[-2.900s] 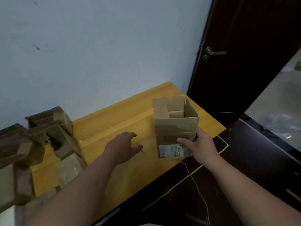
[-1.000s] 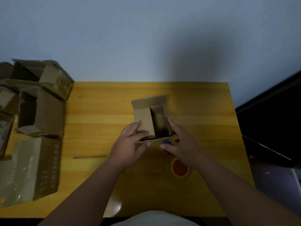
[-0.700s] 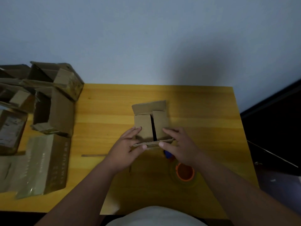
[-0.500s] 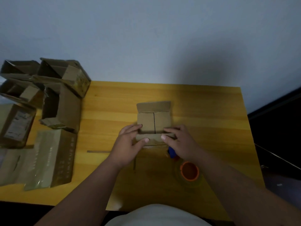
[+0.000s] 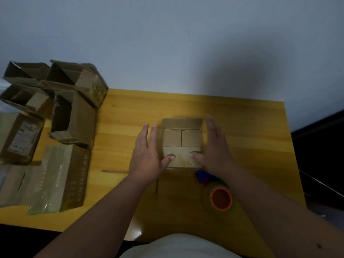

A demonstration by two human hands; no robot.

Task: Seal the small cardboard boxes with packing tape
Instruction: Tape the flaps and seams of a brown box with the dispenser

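A heap of open cartons [image 5: 55, 112] is lying at the far left of the table [image 5: 242, 127], well apart from the work. Right of it, the left hand [image 5: 147, 155] is standing flat against the left side of the box [image 5: 182, 143], fingers straight, thumb pressing the near flap down. The box is sitting mid-table between the two hands; its two side flaps are meeting along a seam running near to far, and its far flap is standing up, not yet folded. The right hand [image 5: 216, 148] is mirroring the left, fingers straight along the right side, thumb on the near flap. Neither hand is gripping anything. The tape roll [image 5: 220, 199] is lying just near and right of the box, beside the right wrist, so the right hand looks better placed to fetch it. A blue object [image 5: 202, 177], too hidden to name, is lying between roll and box.
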